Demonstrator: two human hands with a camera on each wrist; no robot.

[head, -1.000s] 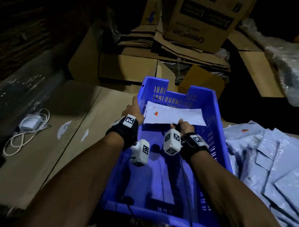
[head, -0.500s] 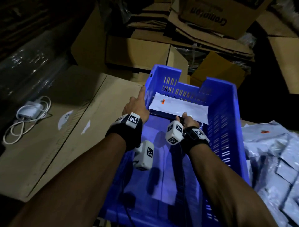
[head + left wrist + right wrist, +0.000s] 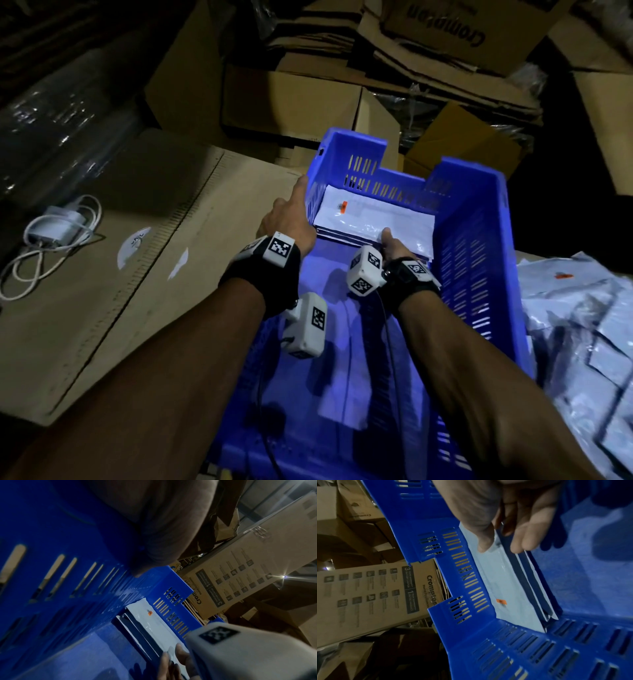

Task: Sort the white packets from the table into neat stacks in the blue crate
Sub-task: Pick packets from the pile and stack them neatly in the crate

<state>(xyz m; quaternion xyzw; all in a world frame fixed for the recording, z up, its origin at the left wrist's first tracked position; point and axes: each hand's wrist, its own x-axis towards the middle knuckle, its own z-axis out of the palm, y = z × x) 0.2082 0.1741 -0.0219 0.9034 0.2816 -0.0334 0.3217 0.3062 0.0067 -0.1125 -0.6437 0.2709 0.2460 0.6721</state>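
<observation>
So the blue crate [image 3: 479,260] is parked on the table, and a small stack of white packets [image 3: 373,219] is laid flat on its floor, pushed right up against the far wall. An orange sticker [image 3: 342,205] can be spotted on the top packet. The near edge of that stack is pinched by the right hand [image 3: 394,245], thumb on top and fingers [image 3: 523,539] tucked under the top layers. The left hand [image 3: 291,222] is rested on the crate's left rim with the fingers stretched out, nothing gripped. A messy pile of loose packets [image 3: 582,342] is heaped on the table just right of the crate. Off to the left, a white charger with its cable [image 3: 54,233] is left on flattened cardboard [image 3: 137,291], and cardboard boxes [image 3: 291,99] are stacked behind the crate.
</observation>
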